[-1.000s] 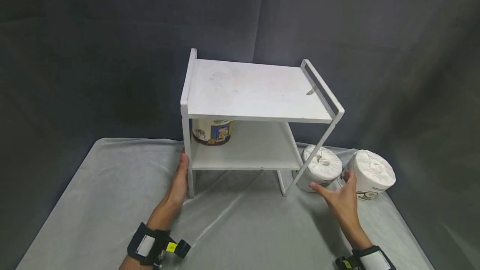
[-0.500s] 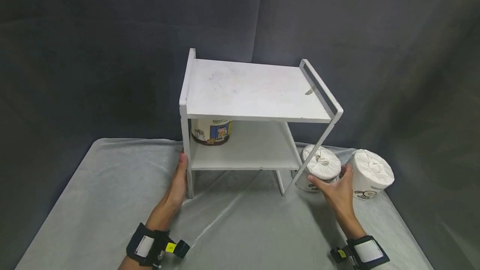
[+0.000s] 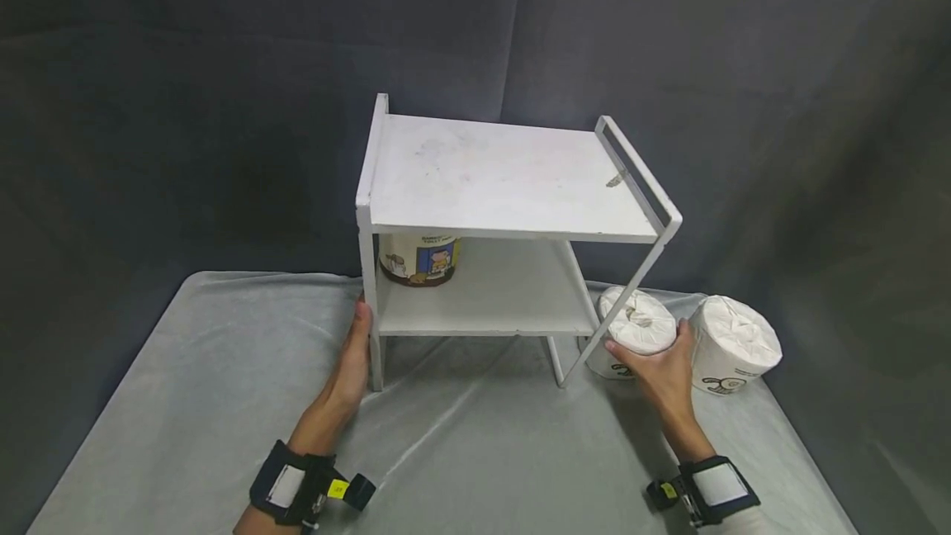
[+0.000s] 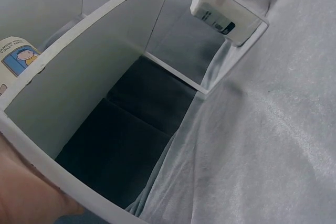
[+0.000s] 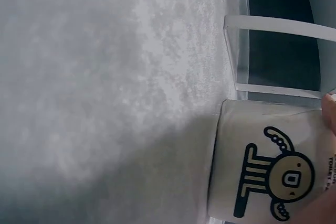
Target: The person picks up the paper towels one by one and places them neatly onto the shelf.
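A white two-tier shelf rack [image 3: 505, 180] stands at the middle of the cloth-covered table. My left hand [image 3: 351, 370] rests against the outer side of its left front leg, thumb pointing up; the other fingers are mostly hidden. At the rack's right side, my right hand [image 3: 664, 370] grips a paper-wrapped toilet roll [image 3: 637, 320], with the thumb on its near left side and the fingers on its right. The right wrist view shows a cartoon animal printed on this toilet roll [image 5: 252, 161]. A second wrapped toilet roll [image 3: 737, 345] stands just right of that hand.
On the rack's lower tier, at the left, sits another toilet roll [image 3: 419, 261] in a printed wrapper. The rack's right leg [image 3: 612, 316] slants in front of the gripped roll. Dark grey curtains [image 3: 260, 106] hang behind the table [image 3: 475, 452] and to its right.
My right hand has moved left, from between the two wrapped rolls onto the nearer one, and its thumb and fingers have closed round it. The left hand stays at the rack's leg.
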Demonstrator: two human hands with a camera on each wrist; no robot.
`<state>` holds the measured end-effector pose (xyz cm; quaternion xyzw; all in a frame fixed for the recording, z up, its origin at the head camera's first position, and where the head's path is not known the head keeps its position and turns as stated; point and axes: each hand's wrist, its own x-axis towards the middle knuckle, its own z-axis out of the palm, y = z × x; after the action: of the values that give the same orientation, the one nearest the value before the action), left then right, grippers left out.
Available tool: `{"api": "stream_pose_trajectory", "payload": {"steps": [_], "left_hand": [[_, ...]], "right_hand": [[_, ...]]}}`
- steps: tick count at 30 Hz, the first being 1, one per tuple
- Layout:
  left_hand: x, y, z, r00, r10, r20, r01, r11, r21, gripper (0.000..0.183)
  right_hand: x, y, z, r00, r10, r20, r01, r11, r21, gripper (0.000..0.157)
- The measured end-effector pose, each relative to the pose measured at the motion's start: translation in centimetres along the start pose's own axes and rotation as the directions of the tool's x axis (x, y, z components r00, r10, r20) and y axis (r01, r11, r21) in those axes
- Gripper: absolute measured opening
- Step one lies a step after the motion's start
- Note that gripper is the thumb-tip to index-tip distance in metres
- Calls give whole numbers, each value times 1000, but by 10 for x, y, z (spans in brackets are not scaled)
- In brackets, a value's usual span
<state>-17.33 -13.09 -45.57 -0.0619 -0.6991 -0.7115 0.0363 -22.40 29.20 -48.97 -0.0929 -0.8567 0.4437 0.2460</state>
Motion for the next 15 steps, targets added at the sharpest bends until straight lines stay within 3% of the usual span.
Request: {"api": "stream_pose_trajectory", "payload": {"steps": [10,15], "left_hand": [[1,1,0,1000,-7,10,7,1000,-2,85],[0,1,-1,1000,4,1,-4,1000,-10,86]], "right_hand": [[5,5,9,1000,16,-23,-15,1000,14,120],[6,7,14,999,18,-37,-16,999,50,113]]}}
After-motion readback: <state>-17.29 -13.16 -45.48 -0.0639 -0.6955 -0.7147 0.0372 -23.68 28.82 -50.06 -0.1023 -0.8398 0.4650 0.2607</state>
